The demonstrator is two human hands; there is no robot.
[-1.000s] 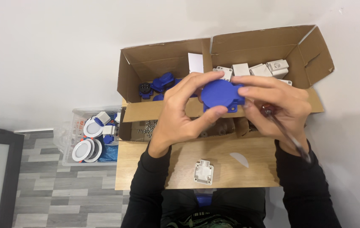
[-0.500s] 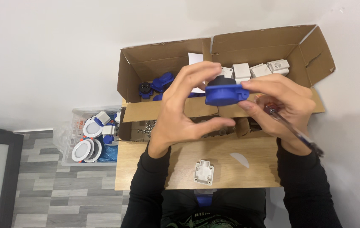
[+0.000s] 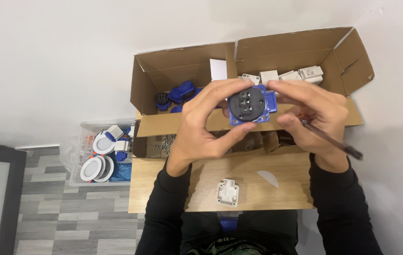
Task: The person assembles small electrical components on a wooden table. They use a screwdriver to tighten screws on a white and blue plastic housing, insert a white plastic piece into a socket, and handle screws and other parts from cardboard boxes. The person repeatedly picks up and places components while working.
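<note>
blue socket (image 3: 250, 105), dark round face toward the camera, held level above the cardboard box (image 3: 182, 71) between both hands. left hand (image 3: 204, 126) pinches its left edge; right hand (image 3: 315, 117) pinches the right edge and clasps a screwdriver (image 3: 332, 140).

Item count, wooden board and two open boxes.

Two hands are seen, the left hand (image 3: 201, 130) and the right hand (image 3: 317, 120), with one blue socket with a black face (image 3: 249, 105) held between them and one dark pen-like tool (image 3: 333, 140) kept in the right hand. Two open cardboard boxes (image 3: 182, 61) are set along the far edge of the wooden board (image 3: 267, 191). One white plastic part (image 3: 228, 193) lies near the board's near edge. One clear bin (image 3: 98, 152) stands off the left edge. Loose blue and white parts in the boxes cannot be counted exactly.
</note>
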